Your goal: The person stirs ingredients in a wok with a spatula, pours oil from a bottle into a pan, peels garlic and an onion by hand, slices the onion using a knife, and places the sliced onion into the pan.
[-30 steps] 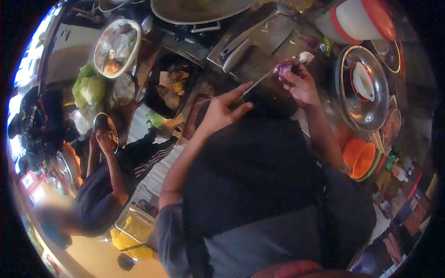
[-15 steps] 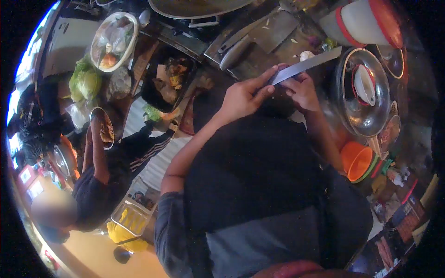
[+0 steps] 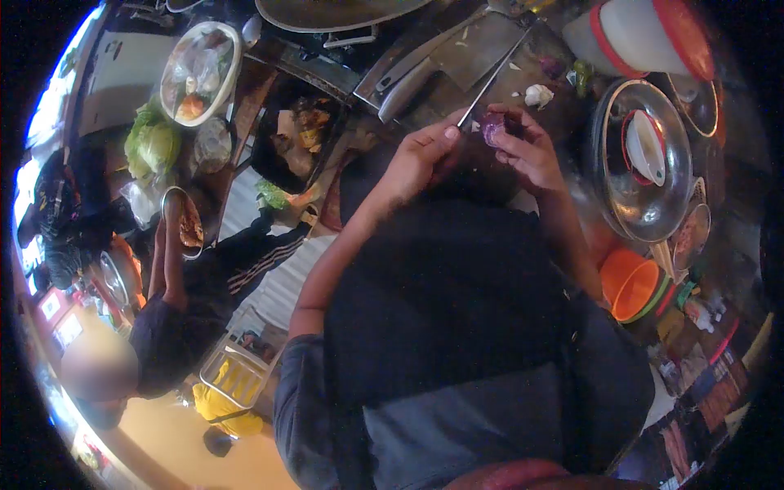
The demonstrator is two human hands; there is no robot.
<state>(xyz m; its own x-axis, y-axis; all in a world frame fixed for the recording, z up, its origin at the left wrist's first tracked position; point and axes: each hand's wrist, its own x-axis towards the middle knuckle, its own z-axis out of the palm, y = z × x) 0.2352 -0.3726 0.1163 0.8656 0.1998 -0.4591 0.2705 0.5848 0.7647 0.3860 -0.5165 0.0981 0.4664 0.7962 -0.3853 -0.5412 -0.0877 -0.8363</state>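
My left hand (image 3: 418, 163) is wrapped round the handle of a knife (image 3: 496, 77), whose blade is seen nearly edge-on and points away to the upper right. Close beside it, my right hand (image 3: 531, 151) holds a small purple onion (image 3: 493, 133) between thumb and fingers. The knife's near end is just left of the onion; whether they touch I cannot tell. A garlic bulb (image 3: 538, 96) lies beyond my right hand. Further off, a cleaver (image 3: 408, 88) with a pale handle lies at the upper left of my hands.
Metal bowls (image 3: 608, 163) and an orange bucket (image 3: 627, 283) stand at the right, white-and-red containers (image 3: 637, 37) at the upper right. A black tray (image 3: 269, 155) with food scraps is left of me. A co-worker (image 3: 175, 327) reaches into a bowl (image 3: 193, 233) near a lettuce (image 3: 149, 143).
The knife has turned from flat, pointing right, to nearly edge-on, pointing further up and away. The purple onion now shows in my right hand, which has shifted slightly.
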